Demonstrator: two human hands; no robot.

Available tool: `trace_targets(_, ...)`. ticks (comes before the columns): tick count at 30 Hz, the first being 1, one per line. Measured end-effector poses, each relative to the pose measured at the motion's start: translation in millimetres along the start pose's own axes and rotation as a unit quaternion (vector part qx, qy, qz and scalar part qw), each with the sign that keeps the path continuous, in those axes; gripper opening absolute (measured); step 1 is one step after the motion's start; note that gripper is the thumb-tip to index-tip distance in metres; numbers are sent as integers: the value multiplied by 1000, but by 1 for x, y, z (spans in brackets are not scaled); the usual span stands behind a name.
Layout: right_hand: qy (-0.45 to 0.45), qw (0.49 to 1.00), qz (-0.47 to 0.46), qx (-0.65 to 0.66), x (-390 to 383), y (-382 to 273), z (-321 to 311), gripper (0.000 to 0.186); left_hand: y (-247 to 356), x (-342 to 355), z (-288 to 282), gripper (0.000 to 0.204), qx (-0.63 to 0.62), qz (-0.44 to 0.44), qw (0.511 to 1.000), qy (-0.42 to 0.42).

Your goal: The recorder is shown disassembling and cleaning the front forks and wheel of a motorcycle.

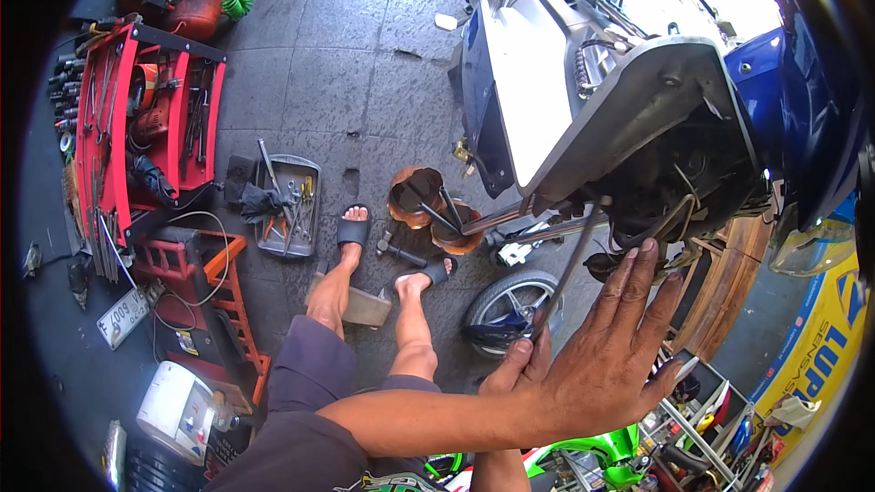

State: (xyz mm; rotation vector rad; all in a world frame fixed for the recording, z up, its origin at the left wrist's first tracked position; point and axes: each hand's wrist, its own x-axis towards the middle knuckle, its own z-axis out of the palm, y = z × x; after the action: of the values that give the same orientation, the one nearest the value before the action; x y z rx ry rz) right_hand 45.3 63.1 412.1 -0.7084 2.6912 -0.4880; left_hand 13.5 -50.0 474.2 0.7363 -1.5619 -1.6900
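My left hand (606, 346) reaches across to the right, fingers stretched upward beside the dark underside (679, 159) of the motorcycle's front end, near hanging cables (674, 214); whether the fingertips touch is unclear. Beneath it, my right hand (515, 369) grips a long metal rod (572, 264) that slants up toward that underside. The blue and silver motorcycle (766, 100) has bare fork tubes (492, 223) reaching down-left near two rusty round containers (415, 196) holding dark parts. A detached wheel (483, 323) lies below them, and a hammer (401, 255) rests by my feet.
A metal tray of tools (305, 210) and a block (365, 305) lie on the tiled floor. Along the left stand a red tool cart (210, 91), a red compressor (187, 9) and red equipment (182, 278). A wooden bench (725, 301) and yellow banner (811, 337) are at right, with a green motorcycle (602, 446) below.
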Motion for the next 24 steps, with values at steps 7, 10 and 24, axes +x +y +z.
trace_targets(7,32,998,-2,48,-3,-2,0,40,6,0,-3,78,-2,-6,1000,-23)
trace_targets(10,-32,991,19,-130,7,-12,5,40,-1,-4,-8,77,-10,-10,1000,-11)
trace_targets(24,-48,974,96,201,-53,101,2,39,-35,-44,-41,26,-51,23,992,117)
